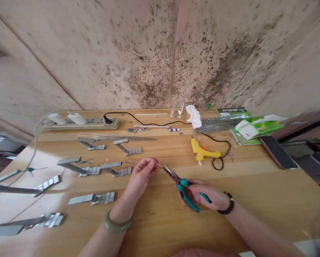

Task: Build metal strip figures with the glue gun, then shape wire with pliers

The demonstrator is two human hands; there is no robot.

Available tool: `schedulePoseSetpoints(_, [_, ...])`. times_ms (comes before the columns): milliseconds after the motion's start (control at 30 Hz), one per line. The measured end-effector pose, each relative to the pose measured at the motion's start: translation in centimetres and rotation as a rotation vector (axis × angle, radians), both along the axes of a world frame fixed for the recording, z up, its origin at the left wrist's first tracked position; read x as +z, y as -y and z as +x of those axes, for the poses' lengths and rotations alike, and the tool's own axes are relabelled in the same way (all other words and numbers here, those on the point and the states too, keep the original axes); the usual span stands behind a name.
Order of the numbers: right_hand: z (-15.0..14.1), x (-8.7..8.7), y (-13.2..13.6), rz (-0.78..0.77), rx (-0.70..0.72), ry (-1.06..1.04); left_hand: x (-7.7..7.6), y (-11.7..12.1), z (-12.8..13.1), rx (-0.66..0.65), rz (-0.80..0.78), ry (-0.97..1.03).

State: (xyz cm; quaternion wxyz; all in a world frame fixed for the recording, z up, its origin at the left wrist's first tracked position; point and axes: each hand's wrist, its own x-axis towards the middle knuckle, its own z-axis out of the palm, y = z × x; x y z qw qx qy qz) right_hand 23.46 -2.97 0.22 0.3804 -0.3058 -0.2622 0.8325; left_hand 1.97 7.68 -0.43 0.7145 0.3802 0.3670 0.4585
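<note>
In the middle of the wooden table, my left hand [142, 175] pinches a thin piece of wire [159, 164] between thumb and fingertips. My right hand [202, 194] is wrapped round the teal handles of long-nose pliers [181, 184]. Their jaws point up and left, slightly parted, with the tips close to the wire's end; whether they touch it I cannot tell. Left of my hands stand several bent grey metal strip pieces, among them a small one [122, 171] nearest my left hand and a flat one [92, 198] nearer the front.
A yellow glue gun [202, 151] lies right of centre, its black cord looping beside it. Behind it are a bundle of wires [221, 124], a tissue [194, 117] and a glass [177, 109]. A phone [279, 152] lies far right. A power strip [95, 124] sits back left.
</note>
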Motion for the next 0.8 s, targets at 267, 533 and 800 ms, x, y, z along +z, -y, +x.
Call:
schedulePoseSetpoints(267, [-0.08, 0.14, 0.33, -0.026, 0.030, -0.058, 0.18, 0.63, 0.21, -0.111, -0.030, 0.048])
schedulePoseSetpoints(533, [-0.10, 0.06, 0.40, -0.016, 0.021, -0.069, 0.34, 1.01, 0.44, -0.149, -0.065, -0.005])
schedulePoseSetpoints(800, [-0.16, 0.11, 0.46, -0.010, 0.036, -0.064, 0.20, 0.95, 0.40, -0.159, -0.028, -0.029])
